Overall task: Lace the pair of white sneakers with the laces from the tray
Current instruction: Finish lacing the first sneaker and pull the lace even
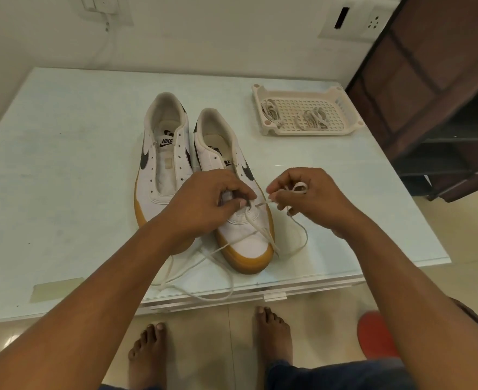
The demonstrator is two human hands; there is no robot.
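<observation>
Two white sneakers with tan soles stand side by side on the glass tabletop [63, 136], toes toward the person. The left hand [204, 198] is clenched on the nearer sneaker [249, 240], its curled fingers and thumb holding the lowest eyelets (the exact hole is hidden under the fingers). The right hand [308, 198], just beside it, has its grip closed on a white lace [262, 203], pinching it between thumb and fingertips with a loop bunched in the palm. The lace runs from the eyelets across the toe cap, and loose lengths trail over the tabletop toward its front edge. The farther sneaker [162, 153] has bare eyelets. At the back right sits a cream tray [311, 132], well apart from the sneakers, holding two bundled laces [312, 118].
</observation>
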